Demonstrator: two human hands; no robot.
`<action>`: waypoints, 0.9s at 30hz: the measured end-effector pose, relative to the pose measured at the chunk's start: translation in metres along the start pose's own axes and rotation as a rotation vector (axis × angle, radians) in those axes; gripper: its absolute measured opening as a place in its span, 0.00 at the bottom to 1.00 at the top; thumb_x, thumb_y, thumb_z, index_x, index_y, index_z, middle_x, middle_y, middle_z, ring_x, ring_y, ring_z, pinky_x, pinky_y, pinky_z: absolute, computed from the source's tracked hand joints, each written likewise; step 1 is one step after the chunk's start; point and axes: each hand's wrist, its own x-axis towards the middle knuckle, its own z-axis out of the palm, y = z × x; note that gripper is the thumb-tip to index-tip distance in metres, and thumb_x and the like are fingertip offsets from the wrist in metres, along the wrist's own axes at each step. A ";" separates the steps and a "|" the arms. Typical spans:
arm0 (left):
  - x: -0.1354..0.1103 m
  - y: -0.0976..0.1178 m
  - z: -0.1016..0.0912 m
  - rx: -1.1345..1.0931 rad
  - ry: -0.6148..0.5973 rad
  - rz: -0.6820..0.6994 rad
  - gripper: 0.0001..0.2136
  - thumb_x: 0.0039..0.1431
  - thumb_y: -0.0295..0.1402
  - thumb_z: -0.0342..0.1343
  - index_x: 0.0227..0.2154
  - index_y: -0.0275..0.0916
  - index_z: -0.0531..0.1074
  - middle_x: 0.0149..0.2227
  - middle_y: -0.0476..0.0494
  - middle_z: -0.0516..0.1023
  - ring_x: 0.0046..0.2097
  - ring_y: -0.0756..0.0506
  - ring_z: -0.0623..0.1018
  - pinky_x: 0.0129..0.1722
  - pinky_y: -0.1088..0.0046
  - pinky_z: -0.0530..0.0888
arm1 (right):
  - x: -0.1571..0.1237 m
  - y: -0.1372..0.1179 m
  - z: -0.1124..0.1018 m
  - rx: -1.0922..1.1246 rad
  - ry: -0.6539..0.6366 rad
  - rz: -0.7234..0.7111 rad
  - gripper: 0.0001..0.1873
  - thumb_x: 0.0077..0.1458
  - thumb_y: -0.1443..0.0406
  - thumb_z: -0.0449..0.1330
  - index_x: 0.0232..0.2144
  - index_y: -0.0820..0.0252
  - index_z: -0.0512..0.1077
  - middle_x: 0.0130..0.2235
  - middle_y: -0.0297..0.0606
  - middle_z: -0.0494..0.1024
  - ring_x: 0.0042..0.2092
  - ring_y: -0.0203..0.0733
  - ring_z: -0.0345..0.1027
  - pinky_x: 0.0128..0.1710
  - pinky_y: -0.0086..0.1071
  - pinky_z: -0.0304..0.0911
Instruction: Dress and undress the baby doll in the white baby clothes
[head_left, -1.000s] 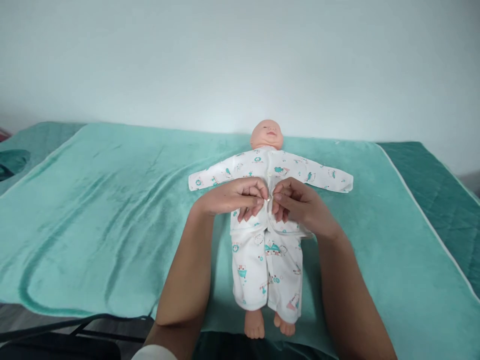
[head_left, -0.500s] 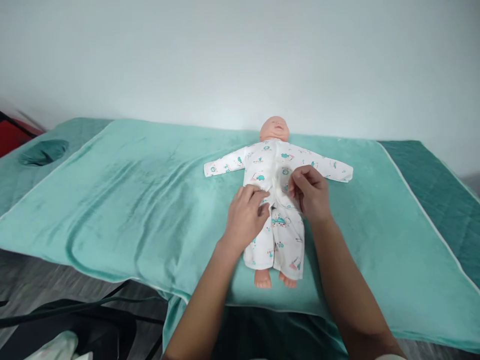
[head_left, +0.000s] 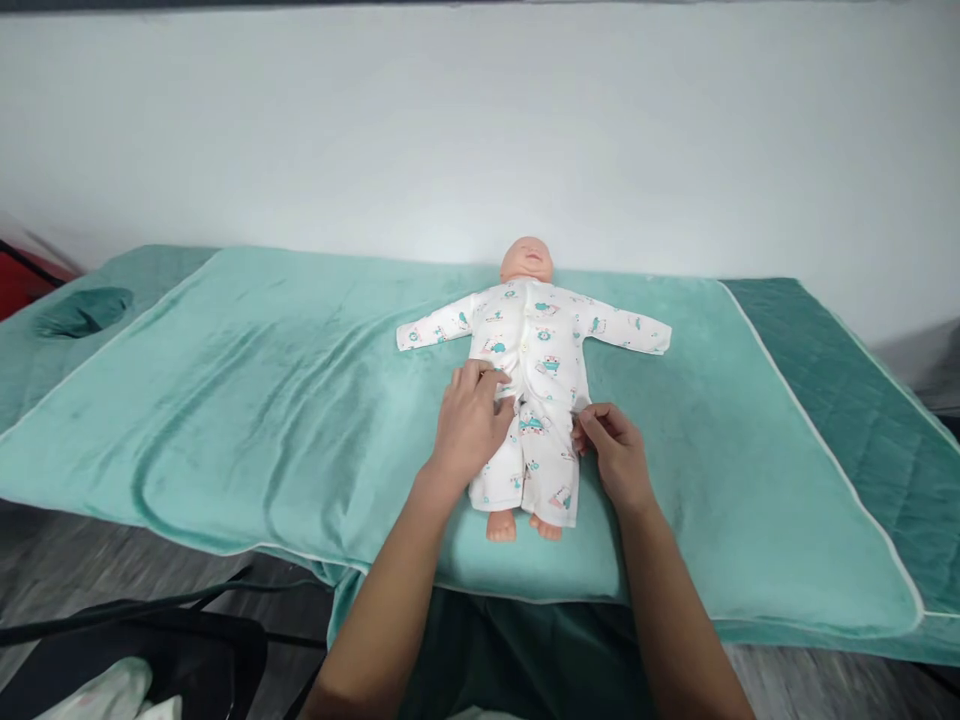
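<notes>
A baby doll [head_left: 527, 262] lies on its back with its arms spread wide. It wears a white printed shirt [head_left: 547, 340], fastened down the front, and matching trousers [head_left: 551, 470]; its bare feet stick out below. My left hand [head_left: 469, 420] rests on the shirt's lower edge at the doll's left-of-picture side, thumb and fingers apart. At the opposite hip, my right hand [head_left: 615, 450] has thumb and forefinger pinched at the corner of the shirt hem, beside the trouser waist. Its other fingers are curled and partly hidden.
A green velvety cover [head_left: 300, 400] with folds spreads over the bed, which has a face hole [head_left: 86, 312] at the left end. A white wall [head_left: 450, 130] stands behind. Below left is a black chair [head_left: 150, 660] with cloth [head_left: 105, 690] on it.
My right hand has moved down from the shirt front to the hem at the right hip. The shirt front now lies flatter. My left hand stays at the lower shirt; the view has shifted slightly.
</notes>
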 end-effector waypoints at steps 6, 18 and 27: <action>0.004 -0.005 0.013 0.013 0.152 0.056 0.05 0.67 0.30 0.51 0.40 0.39 0.72 0.44 0.39 0.72 0.47 0.40 0.71 0.46 0.61 0.70 | 0.004 0.002 -0.001 -0.022 -0.012 -0.045 0.14 0.61 0.55 0.63 0.30 0.57 0.71 0.27 0.30 0.73 0.27 0.34 0.63 0.29 0.30 0.61; 0.002 -0.074 0.013 -0.455 0.190 -0.007 0.08 0.67 0.34 0.53 0.34 0.40 0.75 0.35 0.46 0.77 0.38 0.48 0.75 0.39 0.70 0.72 | 0.004 0.005 0.003 -0.079 0.050 -0.035 0.14 0.62 0.54 0.61 0.31 0.57 0.69 0.23 0.27 0.68 0.23 0.31 0.56 0.24 0.28 0.52; 0.055 -0.186 0.017 0.088 0.234 -0.257 0.26 0.61 0.32 0.52 0.62 0.37 0.68 0.62 0.33 0.71 0.63 0.34 0.69 0.63 0.54 0.66 | 0.060 -0.010 -0.060 -0.753 0.180 -0.142 0.18 0.60 0.51 0.57 0.27 0.58 0.71 0.23 0.31 0.69 0.27 0.37 0.60 0.29 0.32 0.56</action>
